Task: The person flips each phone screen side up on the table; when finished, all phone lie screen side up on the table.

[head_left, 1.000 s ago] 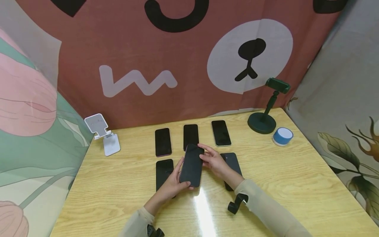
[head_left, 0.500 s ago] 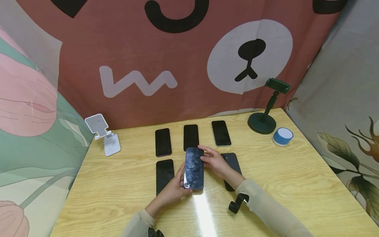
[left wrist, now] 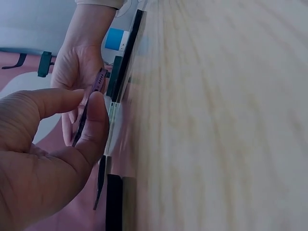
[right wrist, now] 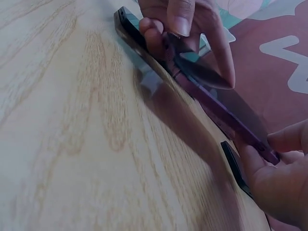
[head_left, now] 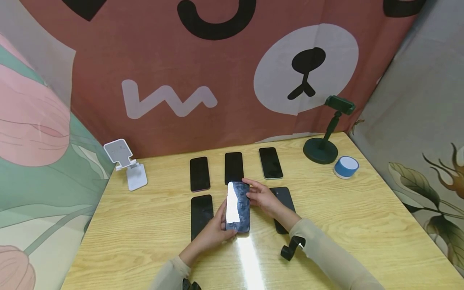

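Both hands hold one smartphone (head_left: 243, 209) just above the middle of the table, its screen up and partly white with glare. My left hand (head_left: 213, 230) pinches its lower left corner, thumb on the screen side. At the upper right, my right hand (head_left: 264, 199) grips the edge between thumb and fingers. The right wrist view shows the phone's purple side frame (right wrist: 226, 113) tilted over the table. Beside the left hand lies a black phone (head_left: 201, 215), and a dark phone (head_left: 285, 201) with its back up is partly hidden beneath the right forearm.
A row of phones lies behind: one at left (head_left: 199, 174), one in the middle (head_left: 233, 167), one at right (head_left: 270, 163). A white folding phone stand (head_left: 135, 175) stands at left. At right are a green phone stand (head_left: 320, 150) and a blue-and-white round object (head_left: 346, 167).
The held phone has turned and tilted, so its dark screen now reflects bright light. It has shifted slightly toward the body, both hands keeping hold. The other things have not moved.
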`<action>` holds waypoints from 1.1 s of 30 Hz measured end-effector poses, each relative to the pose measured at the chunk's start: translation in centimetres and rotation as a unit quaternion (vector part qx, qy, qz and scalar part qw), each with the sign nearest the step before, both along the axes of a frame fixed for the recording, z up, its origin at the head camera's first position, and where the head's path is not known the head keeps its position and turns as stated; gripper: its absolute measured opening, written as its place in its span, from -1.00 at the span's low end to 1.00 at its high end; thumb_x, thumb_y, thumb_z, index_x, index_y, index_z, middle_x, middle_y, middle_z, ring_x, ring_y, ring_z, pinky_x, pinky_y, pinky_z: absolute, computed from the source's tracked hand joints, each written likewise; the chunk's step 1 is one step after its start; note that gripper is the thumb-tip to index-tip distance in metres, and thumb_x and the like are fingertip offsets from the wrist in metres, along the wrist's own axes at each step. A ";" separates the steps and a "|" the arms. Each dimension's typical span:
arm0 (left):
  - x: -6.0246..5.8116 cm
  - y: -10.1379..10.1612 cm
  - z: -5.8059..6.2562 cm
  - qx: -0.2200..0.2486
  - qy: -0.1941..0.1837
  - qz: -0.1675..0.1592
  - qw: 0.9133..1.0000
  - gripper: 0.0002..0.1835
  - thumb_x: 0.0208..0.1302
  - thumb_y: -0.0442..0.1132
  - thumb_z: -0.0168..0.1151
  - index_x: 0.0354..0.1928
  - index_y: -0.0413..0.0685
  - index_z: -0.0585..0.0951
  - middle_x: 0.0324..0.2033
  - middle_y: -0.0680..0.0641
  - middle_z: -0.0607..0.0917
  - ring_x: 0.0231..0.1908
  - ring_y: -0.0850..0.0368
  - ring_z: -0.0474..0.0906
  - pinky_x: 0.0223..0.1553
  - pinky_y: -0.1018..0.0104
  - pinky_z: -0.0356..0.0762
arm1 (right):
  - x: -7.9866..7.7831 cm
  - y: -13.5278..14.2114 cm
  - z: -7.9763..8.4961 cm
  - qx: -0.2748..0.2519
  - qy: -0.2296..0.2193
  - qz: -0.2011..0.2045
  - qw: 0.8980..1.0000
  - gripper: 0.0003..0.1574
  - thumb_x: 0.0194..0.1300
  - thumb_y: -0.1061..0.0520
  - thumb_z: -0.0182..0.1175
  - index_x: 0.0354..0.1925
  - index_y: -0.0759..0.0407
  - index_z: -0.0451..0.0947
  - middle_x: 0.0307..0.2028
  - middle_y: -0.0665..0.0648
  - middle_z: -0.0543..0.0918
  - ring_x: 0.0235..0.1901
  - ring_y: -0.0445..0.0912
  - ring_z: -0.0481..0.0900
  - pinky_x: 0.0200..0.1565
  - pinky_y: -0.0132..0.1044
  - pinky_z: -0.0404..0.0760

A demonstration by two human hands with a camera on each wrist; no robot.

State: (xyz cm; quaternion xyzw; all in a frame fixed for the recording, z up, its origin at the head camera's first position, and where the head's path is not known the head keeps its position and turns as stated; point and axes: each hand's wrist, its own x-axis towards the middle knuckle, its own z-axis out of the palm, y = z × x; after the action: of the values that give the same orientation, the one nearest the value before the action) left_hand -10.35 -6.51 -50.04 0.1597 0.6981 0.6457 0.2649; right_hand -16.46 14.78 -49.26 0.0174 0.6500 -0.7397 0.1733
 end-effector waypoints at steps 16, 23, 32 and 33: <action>-0.6 0.7 0.2 -0.075 0.005 -0.014 0.997 0.02 0.24 -0.34 0.22 0.48 -0.08 -0.32 -0.28 -0.22 0.61 -0.50 0.11 0.57 -0.48 0.28 0.57 | -0.1 0.2 -0.6 0.046 -0.007 0.052 0.998 -0.28 0.36 0.42 -0.15 0.44 0.20 0.05 0.39 0.43 0.05 0.34 0.24 0.10 0.24 0.07 0.26; -1.1 0.5 1.1 -0.104 -0.011 -0.039 0.994 0.02 0.24 -0.30 0.22 0.48 -0.05 -0.31 -0.48 -0.18 0.64 -0.52 0.09 0.60 -0.44 0.25 0.59 | 0.0 0.5 -0.3 0.053 -0.001 0.058 0.997 -0.30 0.37 0.39 -0.17 0.44 0.24 0.03 0.40 0.39 0.06 0.35 0.23 0.09 0.26 0.08 0.21; -1.0 0.3 2.2 -0.140 -0.019 -0.046 0.989 0.09 0.19 -0.28 0.29 0.45 -0.25 -0.34 -0.36 -0.31 0.63 -0.51 0.02 0.62 -0.45 0.26 0.56 | -0.1 0.8 -0.3 0.074 0.006 0.070 0.995 -0.31 0.41 0.34 -0.12 0.44 0.32 -0.03 0.39 0.46 0.02 0.33 0.26 0.12 0.25 0.07 0.23; -1.0 0.2 2.2 -0.147 -0.016 -0.047 0.988 0.09 0.19 -0.26 0.30 0.45 -0.26 -0.34 -0.39 -0.30 0.63 -0.52 0.02 0.62 -0.47 0.27 0.54 | -0.1 0.8 -0.3 0.075 0.005 0.071 0.995 -0.31 0.41 0.33 -0.12 0.44 0.33 -0.03 0.39 0.45 0.00 0.34 0.26 0.08 0.26 0.07 0.23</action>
State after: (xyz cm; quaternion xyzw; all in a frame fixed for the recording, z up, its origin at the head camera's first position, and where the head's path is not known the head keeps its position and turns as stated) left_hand -11.34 -6.29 -47.80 0.1414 0.7725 0.5257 0.3270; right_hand -16.57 15.55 -49.59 -0.0200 0.7039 -0.6749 0.2203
